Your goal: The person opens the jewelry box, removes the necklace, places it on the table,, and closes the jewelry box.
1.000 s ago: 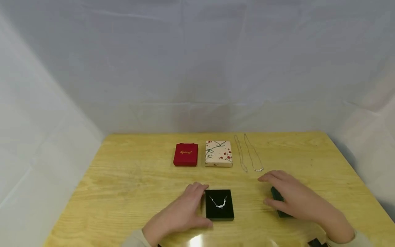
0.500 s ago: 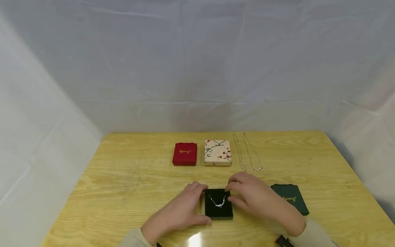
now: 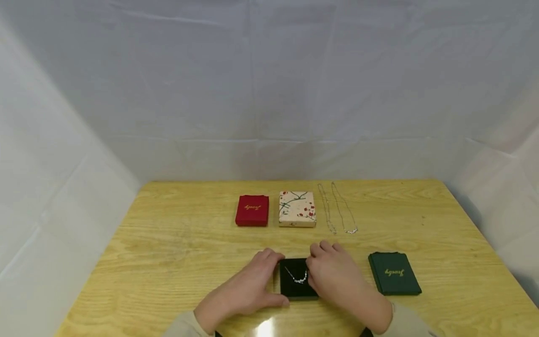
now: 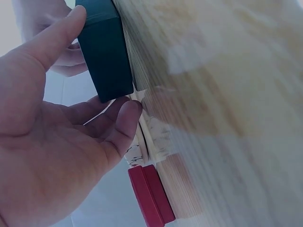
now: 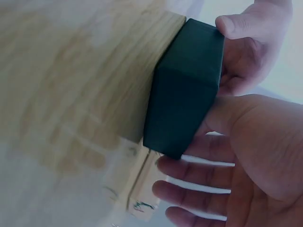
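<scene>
A dark green jewelry box base (image 3: pixel 298 296) with a black pad lies near the table's front middle. On the pad rests a silver necklace (image 3: pixel 300 281), its right end covered by my right hand. My left hand (image 3: pixel 252 283) holds the box from the left, thumb at the near corner and fingers at the far corner. My right hand (image 3: pixel 337 274) is over the box's right edge. In the right wrist view its thumb reaches over the rim of the green box (image 5: pixel 182 101) and the thumb tip is hidden; the other fingers extend past the far corner.
A green lid (image 3: pixel 395 274) with gold lettering lies to the right. Farther back are a red jewelry box (image 3: pixel 252 210), a floral-patterned box (image 3: pixel 297 209) and two silver necklaces, one with a sparkling pendant (image 3: pixel 351 230). White sheeting (image 3: pixel 269 93) surrounds the wooden table (image 3: pixel 177 243).
My right hand has moved left from the green lid to the box's right edge, and its fingers have turned downward there. My left hand has stayed on the box.
</scene>
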